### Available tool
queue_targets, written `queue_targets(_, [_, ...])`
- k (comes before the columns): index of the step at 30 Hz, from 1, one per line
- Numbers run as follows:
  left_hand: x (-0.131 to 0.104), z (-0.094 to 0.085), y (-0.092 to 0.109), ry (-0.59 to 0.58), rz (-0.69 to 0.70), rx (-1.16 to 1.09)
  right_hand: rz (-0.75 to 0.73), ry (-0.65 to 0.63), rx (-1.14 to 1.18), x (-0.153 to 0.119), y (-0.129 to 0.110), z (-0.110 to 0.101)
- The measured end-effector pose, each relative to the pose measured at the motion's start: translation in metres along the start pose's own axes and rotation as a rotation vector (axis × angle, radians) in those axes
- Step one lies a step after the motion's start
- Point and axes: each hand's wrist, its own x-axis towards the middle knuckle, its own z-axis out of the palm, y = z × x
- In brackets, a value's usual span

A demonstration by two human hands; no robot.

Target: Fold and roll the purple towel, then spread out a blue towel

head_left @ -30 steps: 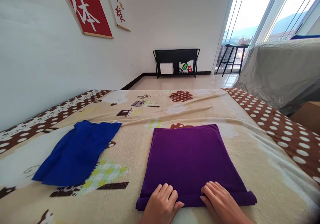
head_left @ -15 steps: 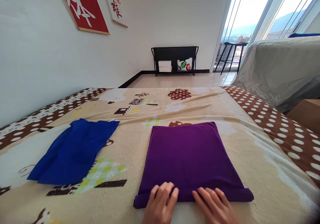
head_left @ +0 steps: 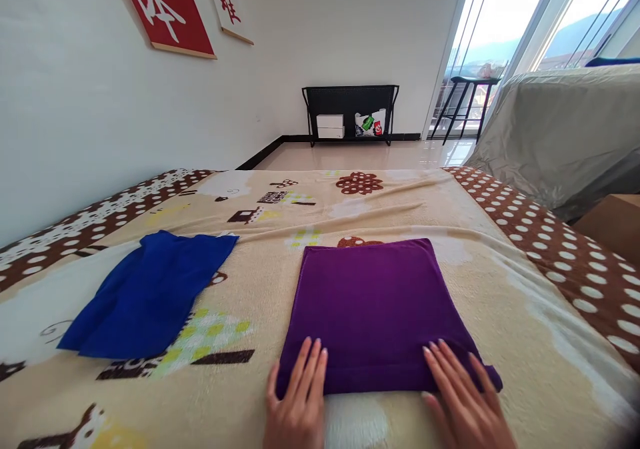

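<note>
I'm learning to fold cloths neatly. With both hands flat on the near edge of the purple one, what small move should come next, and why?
Probably sweep both palms away from you to flatten it. The left hand and right hand lie open on the purple cloth at its near corners, and the right corner looks slightly bunched. The blue cloth lies apart, untouched.

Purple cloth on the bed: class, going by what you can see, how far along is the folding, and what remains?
Done: the purple cloth lies as a neat flat rectangle on the patterned blanket. In hand: the left hand and the right hand lie flat, fingers spread, on its near corners, pressing the edge. Left: the blue cloth lies loose and rumpled to the left, untouched.
</note>
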Motion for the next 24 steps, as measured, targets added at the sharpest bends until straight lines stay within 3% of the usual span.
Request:
queue_targets(3, [0.023,0.006,0.035,0.003,0.156,-0.119,-0.206,-0.02,0.109,0.03,-0.032,0.007])
queue_targets(5, [0.028,0.007,0.037,-0.037,0.203,-0.14,-0.22,-0.079,0.112,0.033,-0.029,0.009])
queue_targets(9, [0.006,0.003,-0.007,-0.155,0.088,-0.066,-0.004,-0.166,0.028,-0.007,0.022,0.006])
queue_targets(13, [-0.019,-0.003,-0.048,-0.205,0.057,-0.084,0.021,-0.248,0.061,-0.044,0.064,-0.002])
queue_targets(17, [-0.027,-0.011,-0.057,-0.152,0.129,-0.149,0.04,-0.28,0.152,-0.057,0.081,-0.008])
queue_targets(20, [-0.034,-0.017,-0.059,-0.117,0.104,-0.151,-0.002,-0.273,0.133,-0.066,0.093,-0.008])
queue_targets(24, [-0.04,-0.019,-0.065,-0.114,0.078,-0.138,0.025,-0.169,0.057,-0.076,0.103,-0.002])
